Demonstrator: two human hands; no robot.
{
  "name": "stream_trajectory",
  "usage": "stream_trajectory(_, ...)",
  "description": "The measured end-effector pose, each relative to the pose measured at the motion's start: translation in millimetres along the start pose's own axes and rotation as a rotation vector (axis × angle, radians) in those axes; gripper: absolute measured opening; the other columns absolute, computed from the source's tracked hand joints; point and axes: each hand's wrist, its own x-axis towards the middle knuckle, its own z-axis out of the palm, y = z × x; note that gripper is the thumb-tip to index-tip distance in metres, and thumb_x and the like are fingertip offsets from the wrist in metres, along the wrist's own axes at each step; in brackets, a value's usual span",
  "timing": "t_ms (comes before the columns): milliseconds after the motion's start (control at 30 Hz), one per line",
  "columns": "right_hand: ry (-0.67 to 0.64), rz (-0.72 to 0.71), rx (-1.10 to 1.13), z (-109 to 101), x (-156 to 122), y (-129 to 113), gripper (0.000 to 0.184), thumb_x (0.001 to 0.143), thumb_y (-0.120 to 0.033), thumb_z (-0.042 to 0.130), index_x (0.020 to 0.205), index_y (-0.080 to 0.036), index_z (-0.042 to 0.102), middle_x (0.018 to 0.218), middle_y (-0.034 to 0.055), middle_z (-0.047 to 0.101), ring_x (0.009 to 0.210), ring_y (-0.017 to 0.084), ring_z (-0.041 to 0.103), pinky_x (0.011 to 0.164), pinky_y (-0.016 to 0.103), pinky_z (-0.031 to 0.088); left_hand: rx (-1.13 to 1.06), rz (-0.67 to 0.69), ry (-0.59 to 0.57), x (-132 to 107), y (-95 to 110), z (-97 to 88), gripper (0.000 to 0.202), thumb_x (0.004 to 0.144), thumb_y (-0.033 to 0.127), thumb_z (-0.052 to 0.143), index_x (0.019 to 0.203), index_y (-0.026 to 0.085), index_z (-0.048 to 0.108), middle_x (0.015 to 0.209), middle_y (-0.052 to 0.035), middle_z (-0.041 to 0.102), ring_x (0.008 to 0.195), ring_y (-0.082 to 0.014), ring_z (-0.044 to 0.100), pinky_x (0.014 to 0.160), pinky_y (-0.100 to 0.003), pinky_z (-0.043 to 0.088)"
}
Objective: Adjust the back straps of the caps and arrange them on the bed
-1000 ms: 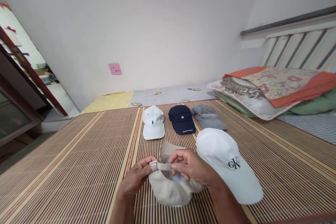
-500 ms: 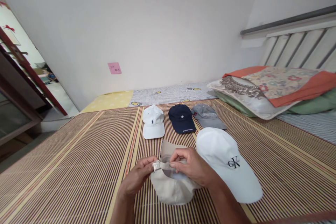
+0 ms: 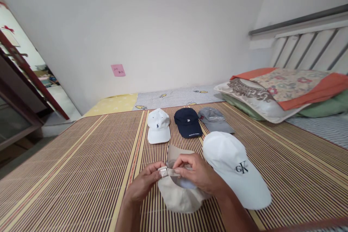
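Note:
A beige baseball cap (image 3: 178, 199) lies in front of me, its back opening and strap facing up and its brim pointing away. My left hand (image 3: 145, 181) pinches the strap at its metal buckle (image 3: 163, 172). Between thumb and fingers, my right hand (image 3: 194, 172) grips the strap just right of the buckle and covers part of the cap. Close by on the right rests a large white cap (image 3: 225, 152) with black CK letters. Beyond the hands stand a white cap (image 3: 159, 125) with a small blue logo, a navy cap (image 3: 187, 121) and a grey cap (image 3: 214, 119).
A striped bamboo mat (image 3: 81, 163) covers the bed. At the right are stacked pillows (image 3: 272, 112) under an orange-edged floral cloth (image 3: 296, 83), by a slatted headboard (image 3: 312, 50). A pink note (image 3: 117, 70) sticks to the white wall (image 3: 168, 32). A doorway opens at the left.
My right hand has shifted slightly left, closer to the buckle, and the strap between the hands looks shorter. The buckle has moved a little right. The other caps stay put.

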Motion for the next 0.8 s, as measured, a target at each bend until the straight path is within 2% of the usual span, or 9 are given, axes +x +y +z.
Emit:
stream_trajectory(133, 0.002, -0.003, 0.002, -1.4, -0.8, -2.5, 0.006, 0.084, -0.019, 0.073, 0.079, -0.021, 0.076, 0.077, -0.0004, 0.074, 0.074, 0.016, 0.064, 0.071, 0.028, 0.046, -0.005, 0.008, 0.006, 0.8, 0.0, 0.2, 0.037, 0.083, 0.051, 0.08, 0.082, 0.017, 0.067, 0.07, 0.0022, 0.05, 0.063, -0.0121, 0.037, 0.062, -0.024, 0.03)
stream_trajectory(267, 0.034, -0.005, -0.01, -1.0, -0.8, -2.1, 0.006, 0.083, -0.02, 0.075, 0.077, -0.021, 0.075, 0.076, -0.0007, 0.073, 0.073, 0.016, 0.062, 0.069, 0.028, 0.045, 0.043, 0.02, -0.009, 1.2, 0.4, 2.1, 0.04, 0.086, 0.054, 0.077, 0.077, 0.017, 0.063, 0.068, 0.0037, 0.043, 0.063, -0.0123, 0.03, 0.062, -0.025, 0.028)
stream_trajectory(533, 0.003, 0.002, 0.027, 4.1, 1.0, -0.3, 0.006, 0.081, -0.017, 0.074, 0.077, -0.02, 0.074, 0.075, -0.0013, 0.071, 0.071, 0.014, 0.062, 0.068, 0.027, 0.046, 0.09, 0.001, -0.028, 3.0, -0.9, 5.1, 0.042, 0.088, 0.055, 0.074, 0.074, 0.018, 0.059, 0.07, 0.0044, 0.038, 0.065, -0.0128, 0.027, 0.061, -0.026, 0.025)
stream_trajectory(700, 0.001, -0.007, 0.138, 12.4, 3.6, -3.8, 0.005, 0.082, -0.022, 0.077, 0.083, -0.02, 0.072, 0.079, -0.0002, 0.072, 0.074, 0.015, 0.064, 0.068, 0.026, 0.047, 0.085, -0.04, -0.004, 3.6, -0.2, 10.2, 0.039, 0.085, 0.053, 0.077, 0.078, 0.017, 0.064, 0.073, 0.0024, 0.044, 0.069, -0.0137, 0.033, 0.064, -0.026, 0.026)
stream_trajectory(800, -0.037, 0.026, 0.142, 9.0, 2.8, -3.0, 0.008, 0.088, -0.028, 0.072, 0.087, -0.02, 0.072, 0.08, -0.0001, 0.07, 0.071, 0.014, 0.062, 0.065, 0.025, 0.046, 0.08, -0.038, -0.005, 3.0, 0.0, 10.4, 0.038, 0.087, 0.052, 0.076, 0.078, 0.017, 0.064, 0.073, 0.0018, 0.046, 0.069, -0.0138, 0.035, 0.065, -0.026, 0.028)
